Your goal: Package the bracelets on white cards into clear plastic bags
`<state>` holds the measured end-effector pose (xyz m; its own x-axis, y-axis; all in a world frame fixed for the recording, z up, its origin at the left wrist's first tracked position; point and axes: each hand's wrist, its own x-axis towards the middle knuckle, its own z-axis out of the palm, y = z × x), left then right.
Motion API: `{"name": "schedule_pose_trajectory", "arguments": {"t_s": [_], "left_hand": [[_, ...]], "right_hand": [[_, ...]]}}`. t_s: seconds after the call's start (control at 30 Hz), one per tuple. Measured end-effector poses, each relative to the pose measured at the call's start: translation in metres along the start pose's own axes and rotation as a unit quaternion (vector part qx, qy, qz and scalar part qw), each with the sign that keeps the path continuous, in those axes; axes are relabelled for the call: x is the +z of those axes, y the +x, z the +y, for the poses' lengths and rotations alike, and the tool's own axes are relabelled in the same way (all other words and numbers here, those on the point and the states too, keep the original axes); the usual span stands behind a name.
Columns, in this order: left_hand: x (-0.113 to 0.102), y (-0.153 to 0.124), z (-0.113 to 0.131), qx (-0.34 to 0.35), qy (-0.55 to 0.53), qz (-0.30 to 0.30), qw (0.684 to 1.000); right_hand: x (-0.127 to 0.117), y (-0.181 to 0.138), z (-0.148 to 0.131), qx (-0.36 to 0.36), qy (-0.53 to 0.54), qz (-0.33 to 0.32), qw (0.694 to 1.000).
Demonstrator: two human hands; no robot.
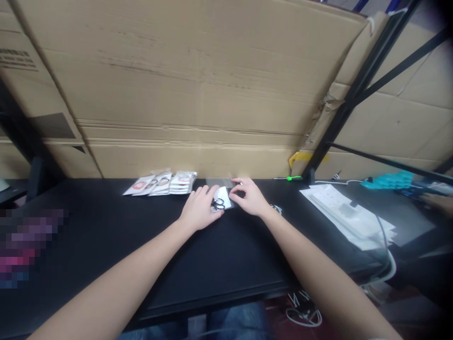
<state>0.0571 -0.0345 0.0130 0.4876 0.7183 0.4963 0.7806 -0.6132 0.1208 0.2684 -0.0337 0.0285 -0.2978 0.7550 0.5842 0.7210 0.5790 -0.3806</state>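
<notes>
A small white card in a clear plastic bag (pixel 222 192) lies on the black tabletop between my two hands. On the card is a dark beaded loop that looks like a bracelet (pixel 218 204). My left hand (pixel 200 206) holds the card's left side, its thumb below the loop and its fingers above. At the right edge, my right hand (pixel 249 196) is curled in a pinch on the bag; the exact contact is too blurred to see. The bag's clear flap (pixel 216 182) spreads behind the card.
Bagged cards with red and dark loops (pixel 159 183) lie to the left, by the cardboard wall (pixel 194 94). Beyond my right wrist are a small cord bundle (pixel 276 208), a green-handled tool (pixel 293 178) and white sheets (pixel 343 212). Another person's hand (pixel 439 202) shows far right.
</notes>
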Motion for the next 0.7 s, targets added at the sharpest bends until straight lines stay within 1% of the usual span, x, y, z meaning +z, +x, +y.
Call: {"name": "schedule_pose_trajectory", "arguments": {"t_s": [0.13, 0.23, 0.33, 0.43, 0.5, 0.6, 0.7], "left_hand": [[-0.0006, -0.0001, -0.0003, -0.001, -0.002, 0.000, 1.000], [0.0000, 0.0003, -0.0008, 0.000, 0.000, 0.000, 1.000], [0.0009, 0.0004, -0.0021, 0.001, 0.001, -0.001, 1.000], [0.0012, 0.0001, -0.0034, 0.001, 0.005, -0.001, 1.000], [0.0007, -0.0001, -0.0034, 0.002, 0.008, 0.001, 1.000], [-0.0010, -0.0001, -0.0019, 0.003, 0.013, 0.005, 1.000], [-0.0030, 0.0003, 0.0005, 0.007, 0.013, 0.001, 1.000]], "right_hand": [[0.0033, -0.0008, 0.0000, 0.021, -0.004, -0.014, 1.000], [0.0046, -0.0003, 0.0012, 0.022, 0.008, -0.019, 1.000], [0.0043, 0.0003, 0.0022, 0.032, 0.051, -0.040, 0.997], [0.0049, 0.0007, 0.0030, 0.061, 0.116, -0.068, 0.989], [0.0062, 0.0008, 0.0029, 0.078, 0.141, -0.068, 0.985], [0.0081, 0.0009, 0.0013, 0.084, 0.106, -0.038, 0.990], [0.0082, 0.0009, -0.0013, 0.062, 0.065, -0.021, 0.996]]}}
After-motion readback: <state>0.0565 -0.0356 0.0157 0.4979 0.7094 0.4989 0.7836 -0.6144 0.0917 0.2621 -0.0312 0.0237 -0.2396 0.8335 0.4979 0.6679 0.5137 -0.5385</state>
